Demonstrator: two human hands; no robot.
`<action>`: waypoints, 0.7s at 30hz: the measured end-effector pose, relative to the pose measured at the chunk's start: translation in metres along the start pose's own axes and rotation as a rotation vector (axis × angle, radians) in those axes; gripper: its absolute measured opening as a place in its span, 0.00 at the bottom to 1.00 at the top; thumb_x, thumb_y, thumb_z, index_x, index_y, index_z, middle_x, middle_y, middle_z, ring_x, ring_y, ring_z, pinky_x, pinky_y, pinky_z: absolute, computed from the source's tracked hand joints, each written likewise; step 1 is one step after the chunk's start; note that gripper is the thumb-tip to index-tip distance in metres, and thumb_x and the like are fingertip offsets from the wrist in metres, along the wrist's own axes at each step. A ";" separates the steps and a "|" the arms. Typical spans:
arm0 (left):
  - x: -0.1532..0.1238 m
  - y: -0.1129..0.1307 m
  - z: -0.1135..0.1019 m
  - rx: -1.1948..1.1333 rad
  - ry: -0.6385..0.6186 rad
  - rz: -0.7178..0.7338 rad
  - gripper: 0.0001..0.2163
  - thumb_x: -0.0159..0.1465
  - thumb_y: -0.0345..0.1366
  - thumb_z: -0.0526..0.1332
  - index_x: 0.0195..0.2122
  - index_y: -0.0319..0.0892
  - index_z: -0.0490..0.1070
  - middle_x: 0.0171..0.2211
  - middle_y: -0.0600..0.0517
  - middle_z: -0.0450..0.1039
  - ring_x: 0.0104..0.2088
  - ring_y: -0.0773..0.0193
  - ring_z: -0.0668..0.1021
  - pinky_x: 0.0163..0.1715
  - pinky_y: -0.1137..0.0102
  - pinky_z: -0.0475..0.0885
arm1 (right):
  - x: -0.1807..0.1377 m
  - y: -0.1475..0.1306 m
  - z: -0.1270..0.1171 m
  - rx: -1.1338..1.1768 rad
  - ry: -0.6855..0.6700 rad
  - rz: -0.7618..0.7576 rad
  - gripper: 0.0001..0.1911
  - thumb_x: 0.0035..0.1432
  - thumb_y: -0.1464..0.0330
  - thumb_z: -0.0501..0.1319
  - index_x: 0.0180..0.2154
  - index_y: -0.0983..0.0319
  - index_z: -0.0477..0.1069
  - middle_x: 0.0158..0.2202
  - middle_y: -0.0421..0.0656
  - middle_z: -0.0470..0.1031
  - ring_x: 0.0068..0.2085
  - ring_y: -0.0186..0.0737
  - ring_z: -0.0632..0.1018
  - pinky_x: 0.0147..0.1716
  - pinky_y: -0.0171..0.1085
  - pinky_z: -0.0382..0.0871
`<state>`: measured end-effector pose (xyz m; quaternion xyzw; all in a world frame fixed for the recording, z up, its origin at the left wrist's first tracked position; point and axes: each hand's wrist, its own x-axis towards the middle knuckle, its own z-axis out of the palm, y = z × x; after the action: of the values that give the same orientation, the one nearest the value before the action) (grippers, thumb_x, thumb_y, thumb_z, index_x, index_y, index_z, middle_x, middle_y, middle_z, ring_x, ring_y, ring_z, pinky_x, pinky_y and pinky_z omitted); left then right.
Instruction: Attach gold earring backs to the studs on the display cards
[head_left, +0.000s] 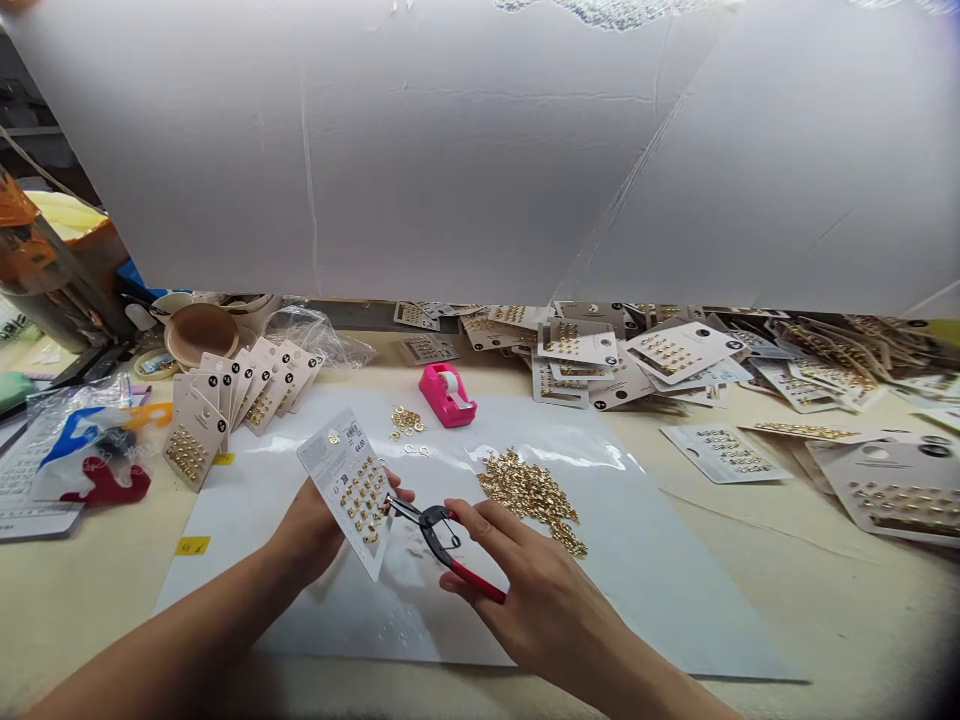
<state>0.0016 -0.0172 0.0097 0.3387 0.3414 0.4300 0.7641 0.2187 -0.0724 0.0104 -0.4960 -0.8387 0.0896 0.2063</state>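
Tilted upright in my left hand (311, 525) is a jewellery card (328, 470), its back with rows of small gold pieces turned toward me. My left fingers are mostly hidden behind the card, with fingertips showing at its right edge. In my right hand (536, 575) is a pair of pliers (435, 530) with red handles and a coil spring. The plier tips touch the gold pieces near the card's right edge; whether they grip one I cannot tell. A pile of small gold pieces (529, 490) lies beyond my right hand, and gold rings (407, 422) lie beyond the card.
A pink tape dispenser (448, 395) stands on the white sheet (630, 580). Fanned cards (195, 430) stand at the left, near a brown bowl (201, 335) and plastic bags (97, 450). Many more cards (686, 352) are heaped at the back right, below a large white panel (480, 150).
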 end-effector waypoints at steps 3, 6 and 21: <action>-0.001 0.000 0.001 0.029 0.030 0.004 0.15 0.46 0.37 0.71 0.34 0.38 0.77 0.34 0.45 0.80 0.40 0.51 0.80 0.48 0.58 0.70 | 0.002 0.001 0.001 -0.001 -0.009 -0.001 0.23 0.57 0.65 0.57 0.54 0.63 0.59 0.39 0.51 0.72 0.33 0.44 0.76 0.27 0.40 0.72; 0.000 -0.001 0.002 0.034 0.048 0.016 0.15 0.45 0.38 0.72 0.33 0.38 0.77 0.33 0.45 0.80 0.39 0.51 0.80 0.47 0.58 0.70 | 0.005 0.001 0.001 0.003 -0.050 0.010 0.22 0.57 0.66 0.56 0.53 0.63 0.60 0.39 0.50 0.72 0.32 0.44 0.76 0.27 0.40 0.72; 0.003 0.002 0.001 0.060 0.045 -0.054 0.16 0.47 0.41 0.71 0.34 0.38 0.77 0.35 0.43 0.79 0.39 0.49 0.80 0.45 0.56 0.71 | 0.009 0.019 -0.021 0.178 -0.230 0.167 0.23 0.57 0.63 0.59 0.55 0.55 0.62 0.46 0.47 0.69 0.37 0.40 0.76 0.38 0.41 0.72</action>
<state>0.0025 -0.0139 0.0108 0.3423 0.3804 0.4065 0.7569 0.2388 -0.0568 0.0246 -0.5302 -0.8014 0.2366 0.1441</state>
